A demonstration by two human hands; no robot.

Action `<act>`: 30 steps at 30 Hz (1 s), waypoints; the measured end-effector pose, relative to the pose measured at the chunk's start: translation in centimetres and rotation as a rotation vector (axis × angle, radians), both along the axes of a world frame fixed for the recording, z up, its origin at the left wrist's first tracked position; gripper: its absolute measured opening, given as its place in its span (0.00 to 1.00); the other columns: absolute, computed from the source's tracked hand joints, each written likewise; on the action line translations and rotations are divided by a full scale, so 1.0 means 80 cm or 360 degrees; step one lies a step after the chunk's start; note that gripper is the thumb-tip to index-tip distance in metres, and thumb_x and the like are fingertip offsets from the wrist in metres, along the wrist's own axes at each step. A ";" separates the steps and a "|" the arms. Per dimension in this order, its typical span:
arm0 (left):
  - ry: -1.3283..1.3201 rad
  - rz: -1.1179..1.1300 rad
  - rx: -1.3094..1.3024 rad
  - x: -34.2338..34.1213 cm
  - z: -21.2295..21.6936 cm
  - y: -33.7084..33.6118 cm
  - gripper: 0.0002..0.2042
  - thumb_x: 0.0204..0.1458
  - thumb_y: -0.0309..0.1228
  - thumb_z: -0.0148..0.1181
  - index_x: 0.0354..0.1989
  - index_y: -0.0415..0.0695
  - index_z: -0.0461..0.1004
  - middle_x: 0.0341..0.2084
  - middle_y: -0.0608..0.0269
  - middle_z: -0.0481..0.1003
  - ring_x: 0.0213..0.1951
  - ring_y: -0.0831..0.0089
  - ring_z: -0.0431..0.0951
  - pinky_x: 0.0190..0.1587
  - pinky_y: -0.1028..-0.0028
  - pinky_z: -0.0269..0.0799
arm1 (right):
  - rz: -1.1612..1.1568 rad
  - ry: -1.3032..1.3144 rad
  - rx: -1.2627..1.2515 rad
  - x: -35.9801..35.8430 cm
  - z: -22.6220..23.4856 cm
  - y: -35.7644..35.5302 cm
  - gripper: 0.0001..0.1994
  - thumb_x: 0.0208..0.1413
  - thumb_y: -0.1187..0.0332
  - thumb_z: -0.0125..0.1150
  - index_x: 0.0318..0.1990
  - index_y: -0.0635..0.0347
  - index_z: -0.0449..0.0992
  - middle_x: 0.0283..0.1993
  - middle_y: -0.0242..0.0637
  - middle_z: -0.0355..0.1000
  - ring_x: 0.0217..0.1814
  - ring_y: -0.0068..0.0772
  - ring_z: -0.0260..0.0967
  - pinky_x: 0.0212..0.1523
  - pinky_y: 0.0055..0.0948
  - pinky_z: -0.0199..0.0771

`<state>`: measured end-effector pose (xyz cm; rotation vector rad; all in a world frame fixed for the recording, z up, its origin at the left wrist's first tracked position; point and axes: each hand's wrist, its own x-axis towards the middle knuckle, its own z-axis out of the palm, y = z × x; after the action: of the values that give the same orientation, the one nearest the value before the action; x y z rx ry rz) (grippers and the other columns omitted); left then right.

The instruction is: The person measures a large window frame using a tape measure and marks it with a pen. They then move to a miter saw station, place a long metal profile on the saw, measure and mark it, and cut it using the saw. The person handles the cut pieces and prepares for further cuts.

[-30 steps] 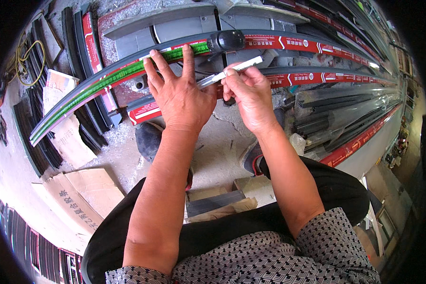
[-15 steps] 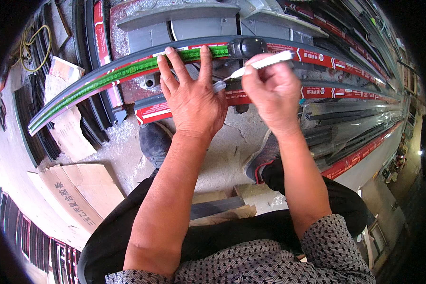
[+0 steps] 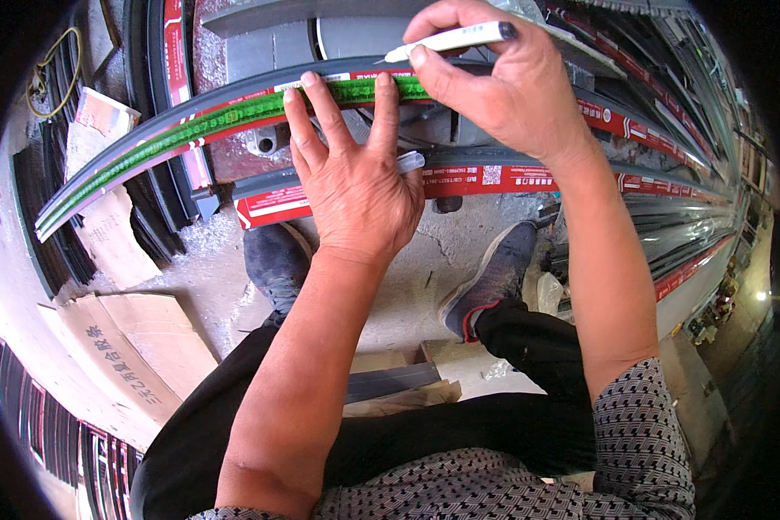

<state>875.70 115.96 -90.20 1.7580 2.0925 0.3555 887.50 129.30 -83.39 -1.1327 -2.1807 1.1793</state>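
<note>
My left hand (image 3: 364, 195) lies across a green tape measure blade (image 3: 199, 126), its fingers spread and their tips pressing on it. The blade runs along a long dark strip profile (image 3: 160, 119) with red and white labelling. A translucent marker cap (image 3: 411, 161) sticks out beside the base of my left index finger, held against the hand; the thumb is hidden. Above the strip, my right hand (image 3: 511, 100) pinches a white marker (image 3: 451, 41) with a dark end. Its fine tip points left, close to the strip's far edge; contact cannot be made out.
A second red-labelled profile (image 3: 390, 185) lies nearer me, parallel to the first. More bundled profiles (image 3: 667, 234) stretch off to the right. Flattened cardboard (image 3: 130, 347) is on the floor at left, below dark strips and a yellow cord loop (image 3: 78, 65). My shoes (image 3: 277, 264) stand below the profiles.
My right hand with the marker has moved up and left, from in front of the strip to its far edge. It now covers the black tape case. My left hand stays on the blade.
</note>
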 end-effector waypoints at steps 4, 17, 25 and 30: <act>-0.0014 -0.0001 0.0025 0.001 -0.002 0.001 0.43 0.48 0.38 0.67 0.76 0.62 0.57 0.73 0.26 0.41 0.72 0.24 0.41 0.73 0.41 0.44 | 0.0112 0.0061 -0.0188 0.004 -0.019 0.013 0.06 0.57 0.72 0.66 0.40 0.62 0.78 0.30 0.32 0.76 0.34 0.18 0.71 0.37 0.25 0.74; -0.0037 0.0022 -0.0011 0.002 -0.007 0.000 0.44 0.47 0.39 0.67 0.77 0.64 0.55 0.73 0.26 0.40 0.72 0.23 0.40 0.74 0.42 0.42 | 0.0060 -0.0029 -0.0670 -0.002 -0.019 0.017 0.06 0.59 0.76 0.66 0.43 0.64 0.80 0.32 0.25 0.76 0.34 0.13 0.69 0.34 0.19 0.71; -0.0031 0.0009 0.0006 0.003 -0.008 0.001 0.44 0.47 0.41 0.65 0.77 0.64 0.55 0.73 0.25 0.40 0.72 0.23 0.39 0.74 0.42 0.41 | 0.0131 0.0139 -0.0597 0.009 -0.036 0.016 0.06 0.59 0.76 0.65 0.43 0.64 0.81 0.33 0.26 0.77 0.33 0.13 0.69 0.34 0.18 0.71; -0.0016 0.0013 0.0012 0.001 -0.010 0.000 0.43 0.48 0.41 0.64 0.77 0.63 0.55 0.73 0.25 0.40 0.72 0.23 0.39 0.75 0.42 0.41 | 0.0034 -0.0162 -0.0719 -0.010 -0.006 0.016 0.06 0.59 0.77 0.65 0.44 0.64 0.81 0.33 0.26 0.77 0.33 0.13 0.69 0.33 0.18 0.71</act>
<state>875.79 115.94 -91.00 1.7488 2.0944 0.3745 886.72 130.55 -83.90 -1.3726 -2.0564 1.7161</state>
